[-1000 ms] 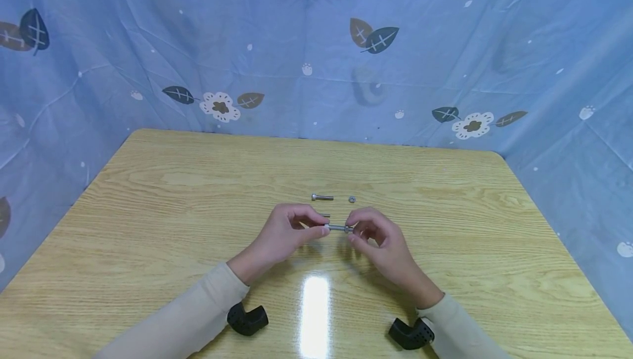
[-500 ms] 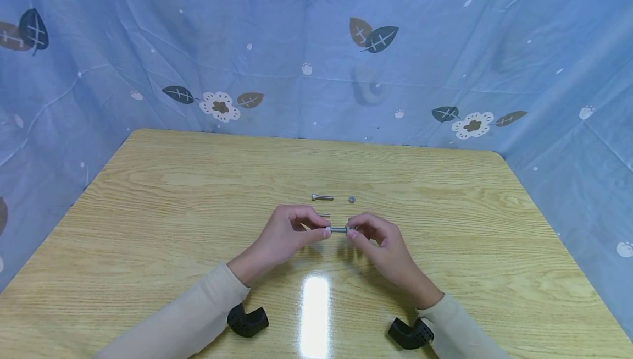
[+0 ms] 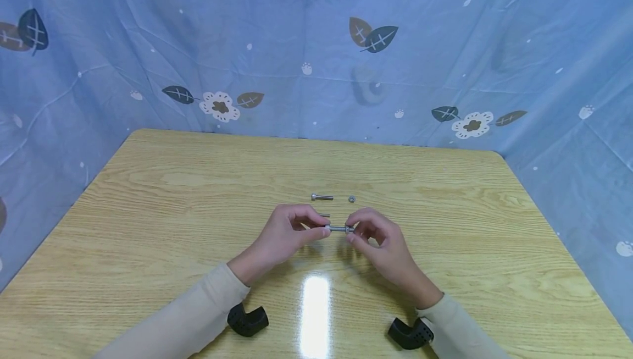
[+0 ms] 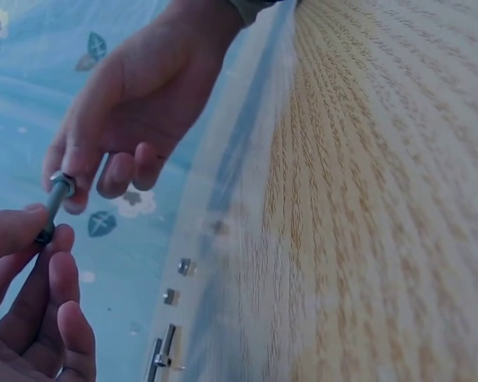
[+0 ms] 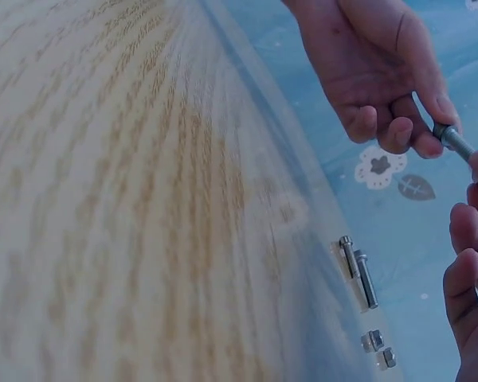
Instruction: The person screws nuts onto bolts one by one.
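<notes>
Between my two hands, a silver socket-head bolt (image 3: 338, 228) lies roughly level above the table. Thumb and forefinger of my left hand (image 3: 289, 230) pinch its head, which shows dark in the right wrist view beside the bright shank (image 5: 459, 144). A hex nut (image 4: 63, 184) sits on the threaded end, and my right hand (image 3: 383, 238) pinches it with thumb and forefinger. In the head view, the bolt's tip pokes slightly past the nut, in among the right fingers. The remaining right fingers curl loosely.
Beyond the hands on the wooden table (image 3: 198, 183) lie a bolt (image 3: 322, 197) and a nut (image 3: 351, 199). Another bolt (image 3: 324, 215) is partly covered by the left hand. A second loose nut (image 5: 387, 357) shows in the right wrist view. Blue curtain (image 3: 306, 29) surrounds the table's far sides.
The right fingers shifted forward over the nut and bolt tip half a second ago, and have since drawn back so both show again. The left hand holds nearly still.
</notes>
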Demonstrator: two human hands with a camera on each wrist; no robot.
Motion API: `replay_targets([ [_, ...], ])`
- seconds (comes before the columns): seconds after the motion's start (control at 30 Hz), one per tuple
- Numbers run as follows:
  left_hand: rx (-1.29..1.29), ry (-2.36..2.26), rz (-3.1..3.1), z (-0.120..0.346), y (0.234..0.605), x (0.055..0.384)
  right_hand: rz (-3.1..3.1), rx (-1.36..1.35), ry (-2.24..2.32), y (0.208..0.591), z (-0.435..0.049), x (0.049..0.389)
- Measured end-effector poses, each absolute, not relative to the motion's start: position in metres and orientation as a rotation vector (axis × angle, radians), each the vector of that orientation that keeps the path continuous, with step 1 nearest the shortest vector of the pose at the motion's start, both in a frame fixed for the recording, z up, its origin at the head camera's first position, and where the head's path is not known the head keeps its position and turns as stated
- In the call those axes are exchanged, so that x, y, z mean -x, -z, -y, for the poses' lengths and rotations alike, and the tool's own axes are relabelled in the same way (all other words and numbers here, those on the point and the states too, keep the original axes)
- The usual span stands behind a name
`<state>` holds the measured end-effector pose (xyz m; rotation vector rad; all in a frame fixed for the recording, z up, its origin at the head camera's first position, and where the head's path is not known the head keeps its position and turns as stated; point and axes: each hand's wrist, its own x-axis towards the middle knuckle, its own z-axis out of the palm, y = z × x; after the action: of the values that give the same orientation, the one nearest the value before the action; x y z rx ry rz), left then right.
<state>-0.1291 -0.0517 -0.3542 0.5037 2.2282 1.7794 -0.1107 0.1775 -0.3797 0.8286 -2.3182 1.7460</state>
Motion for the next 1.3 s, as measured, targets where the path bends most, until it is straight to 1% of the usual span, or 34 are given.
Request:
replay_targets([
  [0.37,-0.505,-1.768,-2.232,0.0514,0.353,0.1299,2.436,-0.707,-1.732,0.3774,-0.1762,0.1112],
  [0.7,-0.5,-1.751,-2.25,0.0521,0.3555,0.1313,2.346,-0.801,-1.736,0.3794,-0.1763,0.1115],
  [1.1,-0.537,-1.752,-2.244,0.0509,0.3556,0.1299,2.425,-0.738,-1.74,0.3755,-0.1754,0.1098],
  [1.3,-0.488,-1.748,-2.257,0.0515,0.3561,0.1306,2.407,-0.727,-1.739,0.3767,-0.1756,0.11],
])
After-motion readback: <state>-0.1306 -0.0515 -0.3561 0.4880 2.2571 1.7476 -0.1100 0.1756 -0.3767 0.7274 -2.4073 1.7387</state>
